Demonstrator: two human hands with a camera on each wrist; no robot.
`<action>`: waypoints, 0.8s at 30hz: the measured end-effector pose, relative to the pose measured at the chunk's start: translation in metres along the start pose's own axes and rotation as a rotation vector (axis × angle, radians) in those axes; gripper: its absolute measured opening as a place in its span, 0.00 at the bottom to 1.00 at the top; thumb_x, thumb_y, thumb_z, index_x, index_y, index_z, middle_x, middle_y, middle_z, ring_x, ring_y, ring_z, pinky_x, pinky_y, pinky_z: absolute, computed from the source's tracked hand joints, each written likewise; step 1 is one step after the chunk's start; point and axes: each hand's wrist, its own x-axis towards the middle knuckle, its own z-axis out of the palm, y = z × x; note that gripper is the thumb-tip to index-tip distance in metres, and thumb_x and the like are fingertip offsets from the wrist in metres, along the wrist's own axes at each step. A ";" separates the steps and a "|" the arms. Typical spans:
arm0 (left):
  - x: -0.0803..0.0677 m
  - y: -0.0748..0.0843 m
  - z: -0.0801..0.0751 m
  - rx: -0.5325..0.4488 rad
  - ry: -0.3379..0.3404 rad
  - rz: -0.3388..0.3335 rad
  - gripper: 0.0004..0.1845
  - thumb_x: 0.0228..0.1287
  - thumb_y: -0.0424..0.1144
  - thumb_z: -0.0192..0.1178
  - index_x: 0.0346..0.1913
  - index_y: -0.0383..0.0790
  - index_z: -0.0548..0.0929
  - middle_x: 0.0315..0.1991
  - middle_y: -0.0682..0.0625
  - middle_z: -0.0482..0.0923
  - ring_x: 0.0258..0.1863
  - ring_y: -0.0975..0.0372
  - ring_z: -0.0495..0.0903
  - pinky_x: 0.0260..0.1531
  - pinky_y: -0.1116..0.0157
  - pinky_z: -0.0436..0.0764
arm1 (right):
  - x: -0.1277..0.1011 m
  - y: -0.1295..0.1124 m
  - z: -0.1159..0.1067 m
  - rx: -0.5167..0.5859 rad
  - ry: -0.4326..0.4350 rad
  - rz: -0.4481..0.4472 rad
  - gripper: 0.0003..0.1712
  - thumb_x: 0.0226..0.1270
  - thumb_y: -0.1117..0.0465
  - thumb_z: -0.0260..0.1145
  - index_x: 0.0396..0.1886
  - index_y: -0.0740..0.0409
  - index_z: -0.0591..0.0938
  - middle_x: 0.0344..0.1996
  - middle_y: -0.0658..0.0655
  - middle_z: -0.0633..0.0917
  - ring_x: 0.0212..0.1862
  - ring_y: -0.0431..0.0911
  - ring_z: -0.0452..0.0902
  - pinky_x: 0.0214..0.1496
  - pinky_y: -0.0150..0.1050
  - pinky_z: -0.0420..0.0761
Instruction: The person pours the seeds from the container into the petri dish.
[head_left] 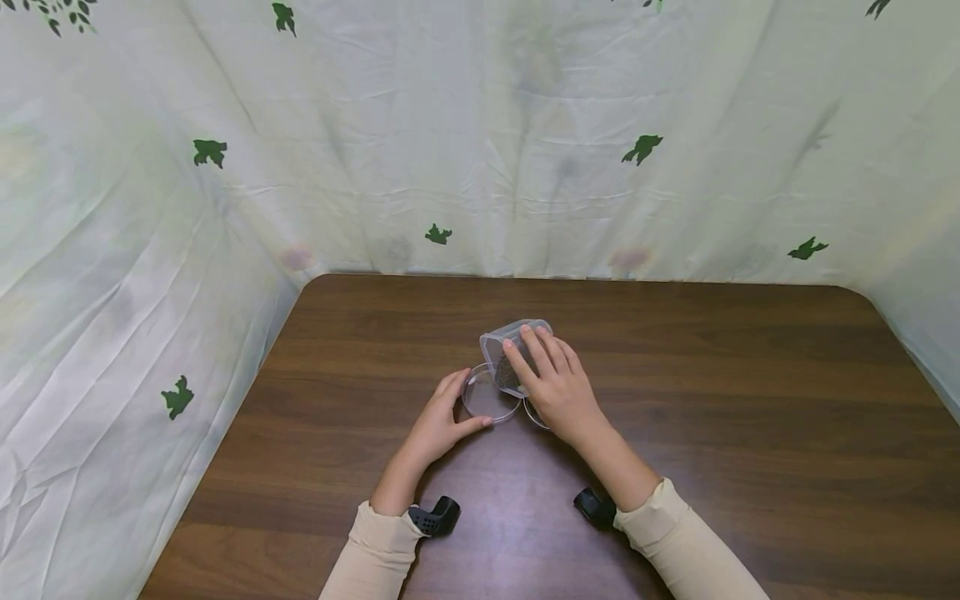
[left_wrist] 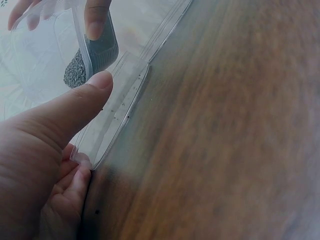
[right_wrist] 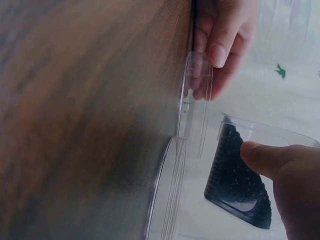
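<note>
We are looking first at the clear plastic container (head_left: 514, 350), which is tipped on its side above the middle of the table, its open mouth facing down toward the round clear dish (head_left: 489, 397). Dark fine grains (head_left: 509, 375) are lying heaped in the container's lower corner; the right wrist view shows them as a dark wedge (right_wrist: 239, 180) pressed against the clear wall. Our right hand (head_left: 557, 385) is gripping this container from above, fingers spread over its far side and the thumb (right_wrist: 265, 159) pressing on the near wall.

The dish is sitting flat on the wooden table (head_left: 750, 417), directly under the container's lowered edge. Our left hand (head_left: 442, 423) is curling around the dish's left rim, thumb on the near side and fingers on the far side, pinching the thin clear wall (left_wrist: 117, 120). The two hands are sitting close together but are not touching each other.

Just right of the dish, partly under the right hand, the curved edge of a second clear round piece (head_left: 534, 415) is showing; we cannot tell whether it is a lid or another dish.

Behind the table, a pale cloth with green leaf prints (head_left: 641, 148) is hanging on all sides. Cream sleeves (head_left: 678, 542) are covering both forearms.
</note>
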 end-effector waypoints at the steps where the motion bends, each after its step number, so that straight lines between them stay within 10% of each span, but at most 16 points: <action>1: 0.000 0.000 0.000 0.000 0.002 0.002 0.44 0.39 0.53 0.62 0.59 0.36 0.57 0.56 0.47 0.57 0.54 0.61 0.57 0.51 0.60 0.59 | 0.000 0.000 0.000 -0.002 0.001 -0.001 0.28 0.55 0.58 0.46 0.58 0.56 0.61 0.55 0.64 0.61 0.56 0.57 0.55 0.53 0.49 0.57; 24: 0.000 -0.002 0.001 0.008 0.002 0.009 0.44 0.40 0.55 0.61 0.59 0.36 0.57 0.56 0.47 0.57 0.54 0.61 0.57 0.51 0.61 0.59 | 0.005 0.000 -0.008 -0.038 0.035 -0.007 0.26 0.53 0.60 0.47 0.55 0.58 0.66 0.52 0.65 0.66 0.52 0.58 0.61 0.51 0.48 0.62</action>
